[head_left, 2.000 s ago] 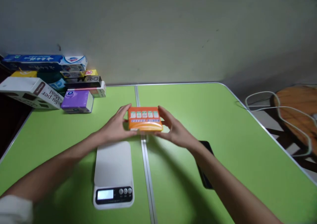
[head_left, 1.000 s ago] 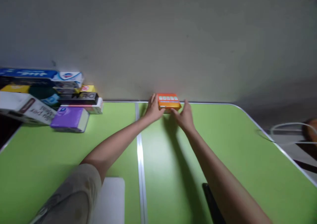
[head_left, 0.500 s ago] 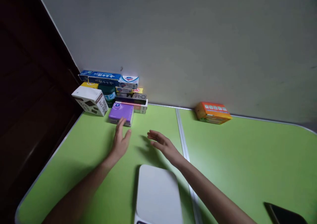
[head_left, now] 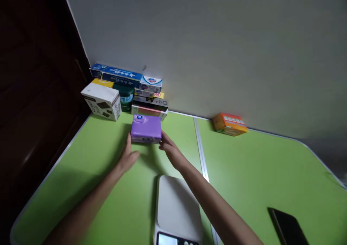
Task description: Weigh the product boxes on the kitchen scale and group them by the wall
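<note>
A purple soft pack (head_left: 146, 128) sits between my two hands over the green table (head_left: 257, 165), just in front of a pile of boxes. My left hand (head_left: 127, 157) presses its left side with the thumb up against the edge. My right hand (head_left: 168, 150) holds its right side with the fingertips. Whether the pack is lifted or still rests on the table I cannot tell. A white kitchen scale (head_left: 176, 209) lies near me, below my right forearm. An orange box (head_left: 229, 124) stands by the wall, right of the table's seam.
Stacked boxes (head_left: 135, 89) and a white box (head_left: 101, 101) crowd the far left corner against the wall. A black phone (head_left: 287, 225) lies at the near right. A dark wooden surface runs along the table's left edge.
Both hands set the orange box down by the wall and let go. They then swung left to the purple pack, which now sits between them, slightly nearer to me.
</note>
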### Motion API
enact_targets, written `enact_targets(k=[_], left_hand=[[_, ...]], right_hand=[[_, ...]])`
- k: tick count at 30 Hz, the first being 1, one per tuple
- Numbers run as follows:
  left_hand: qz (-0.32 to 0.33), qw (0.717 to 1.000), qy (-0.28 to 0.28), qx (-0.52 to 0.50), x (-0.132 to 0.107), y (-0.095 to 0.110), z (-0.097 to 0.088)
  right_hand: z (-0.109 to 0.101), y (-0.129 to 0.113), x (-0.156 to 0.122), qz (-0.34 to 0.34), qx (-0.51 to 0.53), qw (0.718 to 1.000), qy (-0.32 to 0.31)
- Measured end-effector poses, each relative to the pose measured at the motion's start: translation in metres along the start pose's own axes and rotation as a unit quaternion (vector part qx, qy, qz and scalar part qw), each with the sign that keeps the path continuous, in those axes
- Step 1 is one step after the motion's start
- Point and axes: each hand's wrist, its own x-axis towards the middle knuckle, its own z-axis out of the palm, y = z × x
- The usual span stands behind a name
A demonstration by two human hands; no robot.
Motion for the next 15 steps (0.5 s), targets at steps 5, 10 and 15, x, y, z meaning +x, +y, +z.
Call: enact_targets(k=[5, 10, 15], left_hand=[[0.032, 0.978, -0.179, 0.106, -0.129, 0.020, 0.012], [-0.010, 0.970, -0.182, 0.162, -0.200, 0.008, 0.032], [-0.025, 0.961, -0.209, 0.178, -0.219, -0.013, 0.042]], right_hand=[[-0.036, -0.017, -0.151, 0.047, -0.029, 0.998, 0.025], [-0.027, 0.010, -0.254, 0.141, -0.061, 0.981, 0.117], [-0.014, 0.029, -0.269, 0.170, -0.043, 0.973, 0.152]])
